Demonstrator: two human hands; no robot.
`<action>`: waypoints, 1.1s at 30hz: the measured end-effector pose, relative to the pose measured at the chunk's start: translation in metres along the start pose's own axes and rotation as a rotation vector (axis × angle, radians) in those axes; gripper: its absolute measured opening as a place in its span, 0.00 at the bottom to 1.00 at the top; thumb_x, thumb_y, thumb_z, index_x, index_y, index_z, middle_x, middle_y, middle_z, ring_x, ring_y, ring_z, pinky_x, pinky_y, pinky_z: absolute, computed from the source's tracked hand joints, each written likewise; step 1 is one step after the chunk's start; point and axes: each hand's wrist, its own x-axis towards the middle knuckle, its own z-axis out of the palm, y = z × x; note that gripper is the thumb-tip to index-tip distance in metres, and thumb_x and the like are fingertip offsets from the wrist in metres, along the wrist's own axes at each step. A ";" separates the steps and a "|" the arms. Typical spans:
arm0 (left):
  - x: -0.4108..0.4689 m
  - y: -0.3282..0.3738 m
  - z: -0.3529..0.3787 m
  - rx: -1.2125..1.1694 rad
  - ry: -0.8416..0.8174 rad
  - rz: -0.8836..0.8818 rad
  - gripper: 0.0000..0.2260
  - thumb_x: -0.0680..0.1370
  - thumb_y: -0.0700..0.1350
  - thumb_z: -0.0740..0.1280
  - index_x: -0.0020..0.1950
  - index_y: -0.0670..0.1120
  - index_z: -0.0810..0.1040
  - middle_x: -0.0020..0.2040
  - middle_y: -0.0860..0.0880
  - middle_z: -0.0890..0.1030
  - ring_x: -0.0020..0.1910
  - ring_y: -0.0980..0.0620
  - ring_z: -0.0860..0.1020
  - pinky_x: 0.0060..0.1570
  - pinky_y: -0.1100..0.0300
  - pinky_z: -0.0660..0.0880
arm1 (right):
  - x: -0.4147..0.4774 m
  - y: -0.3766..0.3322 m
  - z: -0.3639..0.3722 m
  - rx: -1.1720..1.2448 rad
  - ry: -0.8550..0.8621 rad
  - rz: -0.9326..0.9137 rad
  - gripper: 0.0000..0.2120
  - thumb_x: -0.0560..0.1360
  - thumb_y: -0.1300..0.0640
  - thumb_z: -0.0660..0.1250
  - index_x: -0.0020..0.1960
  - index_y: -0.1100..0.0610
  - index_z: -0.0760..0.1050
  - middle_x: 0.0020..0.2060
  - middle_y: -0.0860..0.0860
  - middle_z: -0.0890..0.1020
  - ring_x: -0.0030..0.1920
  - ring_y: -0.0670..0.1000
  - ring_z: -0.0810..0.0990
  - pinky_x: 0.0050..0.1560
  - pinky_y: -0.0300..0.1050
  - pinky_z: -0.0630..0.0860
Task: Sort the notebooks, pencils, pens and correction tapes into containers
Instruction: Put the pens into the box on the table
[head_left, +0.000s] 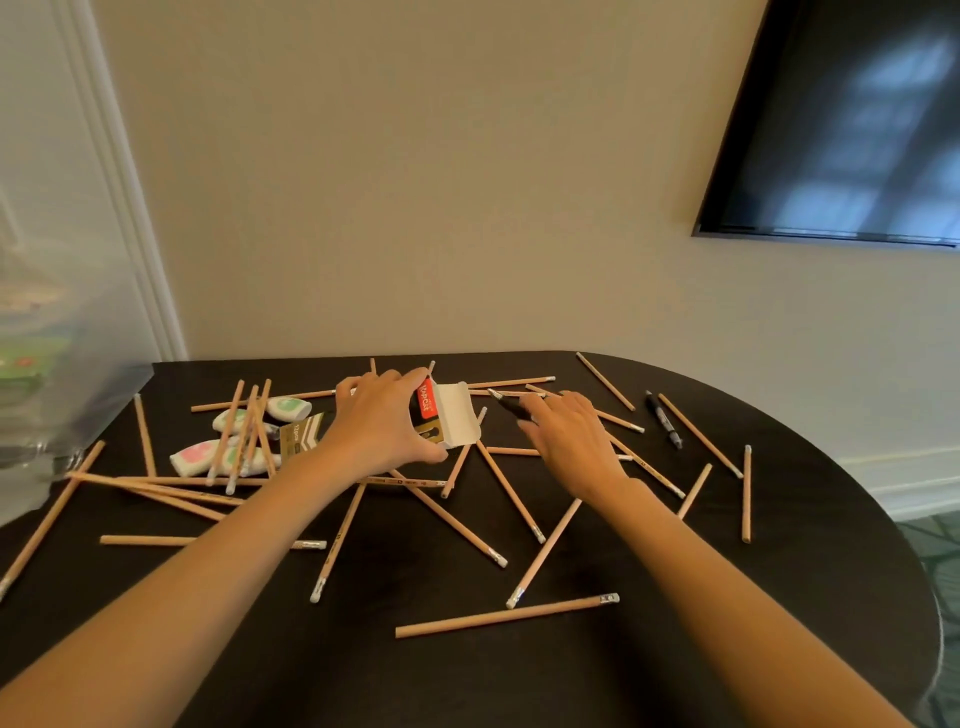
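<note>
Several wooden pencils (506, 616) lie scattered across the dark table (779, 571). My left hand (382, 421) grips a small open pencil box (447, 418), black and red with a white flap, tilted toward the right. My right hand (569, 434) holds a black pen (511, 405) near the box mouth, its tip pointing at the opening. Another black pen (664, 418) lies to the right. Several white correction tapes (200, 457) with green and pink marks sit at the left under crossed pencils, beside a second flat box (301, 434).
A clear plastic bin (47, 364) stands at the table's left edge, contents blurred. A dark screen (852, 119) hangs on the wall at the upper right. The table's rounded edge curves away on the right, with floor beyond.
</note>
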 end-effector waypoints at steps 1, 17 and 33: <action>-0.002 -0.003 -0.002 -0.003 -0.003 -0.012 0.41 0.69 0.61 0.71 0.75 0.50 0.56 0.68 0.49 0.69 0.68 0.47 0.65 0.68 0.50 0.57 | 0.001 -0.005 -0.009 0.072 0.015 0.003 0.15 0.81 0.53 0.55 0.67 0.53 0.66 0.56 0.52 0.77 0.52 0.51 0.76 0.54 0.44 0.72; -0.065 -0.052 -0.040 -0.073 -0.031 0.019 0.42 0.67 0.60 0.73 0.75 0.50 0.58 0.67 0.50 0.70 0.67 0.48 0.66 0.67 0.53 0.59 | 0.034 -0.131 -0.083 0.432 -0.393 -0.202 0.12 0.74 0.60 0.64 0.57 0.61 0.75 0.53 0.56 0.78 0.47 0.48 0.73 0.40 0.36 0.69; -0.089 -0.075 -0.055 -0.098 -0.012 -0.008 0.41 0.67 0.59 0.73 0.74 0.51 0.59 0.67 0.50 0.71 0.67 0.49 0.66 0.68 0.52 0.57 | 0.030 -0.137 -0.101 1.231 -0.436 0.136 0.08 0.73 0.69 0.66 0.47 0.57 0.74 0.46 0.53 0.80 0.42 0.46 0.82 0.44 0.35 0.79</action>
